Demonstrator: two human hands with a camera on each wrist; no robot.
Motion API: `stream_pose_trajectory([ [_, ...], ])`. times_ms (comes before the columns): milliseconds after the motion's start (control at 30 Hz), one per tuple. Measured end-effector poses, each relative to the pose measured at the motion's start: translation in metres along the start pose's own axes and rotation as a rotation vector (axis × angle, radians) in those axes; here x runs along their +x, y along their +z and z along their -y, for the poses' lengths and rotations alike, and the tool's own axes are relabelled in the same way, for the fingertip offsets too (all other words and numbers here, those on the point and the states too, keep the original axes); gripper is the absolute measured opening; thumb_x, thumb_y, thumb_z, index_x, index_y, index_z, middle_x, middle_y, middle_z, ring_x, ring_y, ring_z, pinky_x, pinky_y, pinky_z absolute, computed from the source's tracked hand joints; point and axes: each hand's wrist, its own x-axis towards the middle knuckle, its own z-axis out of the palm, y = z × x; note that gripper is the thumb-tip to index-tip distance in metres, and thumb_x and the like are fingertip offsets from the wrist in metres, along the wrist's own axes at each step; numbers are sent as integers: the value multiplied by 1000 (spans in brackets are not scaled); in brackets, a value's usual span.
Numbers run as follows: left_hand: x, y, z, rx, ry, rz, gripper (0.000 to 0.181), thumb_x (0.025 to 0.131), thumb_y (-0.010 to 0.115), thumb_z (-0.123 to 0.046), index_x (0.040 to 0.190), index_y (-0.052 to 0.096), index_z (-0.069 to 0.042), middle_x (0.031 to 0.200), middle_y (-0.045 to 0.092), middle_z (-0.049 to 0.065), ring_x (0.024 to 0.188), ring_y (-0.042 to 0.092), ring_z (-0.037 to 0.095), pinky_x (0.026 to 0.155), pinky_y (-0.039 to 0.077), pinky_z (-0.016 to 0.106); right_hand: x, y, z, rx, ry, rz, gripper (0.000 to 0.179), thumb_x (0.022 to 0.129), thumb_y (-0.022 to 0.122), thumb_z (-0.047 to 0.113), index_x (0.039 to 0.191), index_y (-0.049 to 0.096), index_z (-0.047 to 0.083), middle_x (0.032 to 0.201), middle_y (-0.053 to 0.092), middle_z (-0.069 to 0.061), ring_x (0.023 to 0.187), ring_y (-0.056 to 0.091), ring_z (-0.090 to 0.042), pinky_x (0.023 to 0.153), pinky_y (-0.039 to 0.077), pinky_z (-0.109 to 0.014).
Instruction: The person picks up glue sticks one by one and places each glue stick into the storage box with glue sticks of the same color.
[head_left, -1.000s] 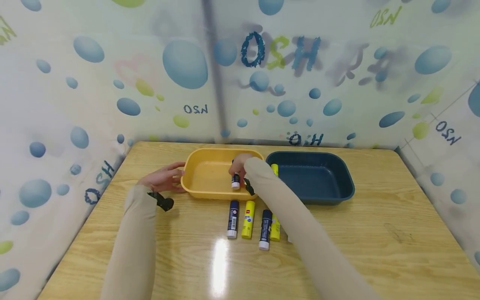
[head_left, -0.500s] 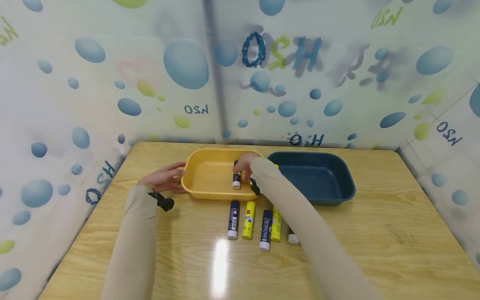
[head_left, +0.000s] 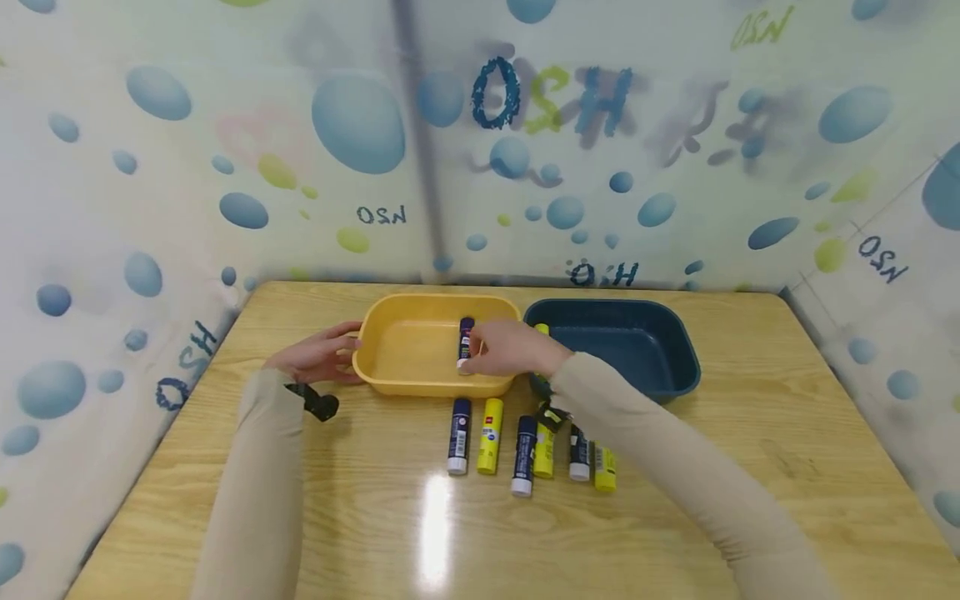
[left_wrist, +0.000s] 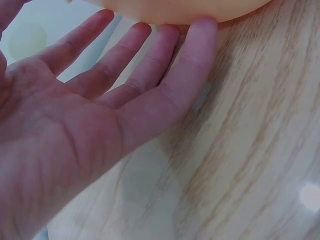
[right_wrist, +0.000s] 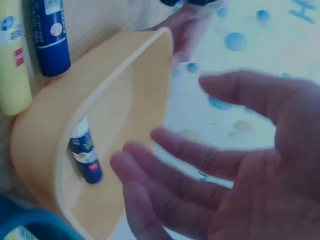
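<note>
A navy glue stick (head_left: 465, 333) with a white end lies inside the yellow tray (head_left: 408, 354), toward its right side. Above it is my right hand (head_left: 510, 346); in the right wrist view its thumb and fingers are spread apart, and the glue stick lies free of them. My left hand (head_left: 318, 354) is at the tray's left end. Seen from the left wrist, its straight fingertips (left_wrist: 202, 32) touch the outer wall, palm facing up.
Right of the yellow tray stands a dark blue tray (head_left: 630, 354) with a yellow glue stick (head_left: 542, 330) at its left end. Several navy and yellow glue sticks, among them a navy one (head_left: 460, 437), lie in front. A patterned wall (head_left: 480, 192) rises behind the table.
My right hand has let go of the navy glue stick and drawn away from it, fingers spreading. The glue stick stays in the yellow tray. The left hand keeps its place.
</note>
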Motion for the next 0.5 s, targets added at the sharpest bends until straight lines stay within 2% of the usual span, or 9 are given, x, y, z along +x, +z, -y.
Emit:
stream_pose_trajectory([
  [133, -1, -1, -2, 9, -4, -5, 45, 102, 41, -10, 144, 25, -13, 134, 33, 12, 111, 50, 26, 93, 46, 52, -36, 0, -7, 67, -20, 33, 26, 93, 65, 33, 108, 62, 12, 99, 61, -1, 82, 56, -17, 69, 48, -29],
  [300, 0, 1, -2, 31, -18, -21, 46, 102, 41, -11, 145, 23, -13, 134, 33, 12, 111, 51, 26, 93, 46, 52, -68, 2, -25, 101, -15, 37, 22, 92, 65, 31, 106, 62, 14, 88, 60, 3, 78, 54, -16, 68, 46, -30],
  [500, 1, 1, 0, 18, -19, -9, 48, 103, 40, -12, 147, 21, -14, 133, 34, 12, 110, 52, 25, 93, 46, 52, -95, 16, -56, 130, -15, 29, 21, 92, 65, 24, 106, 64, 8, 83, 61, 5, 71, 55, -12, 65, 48, -29],
])
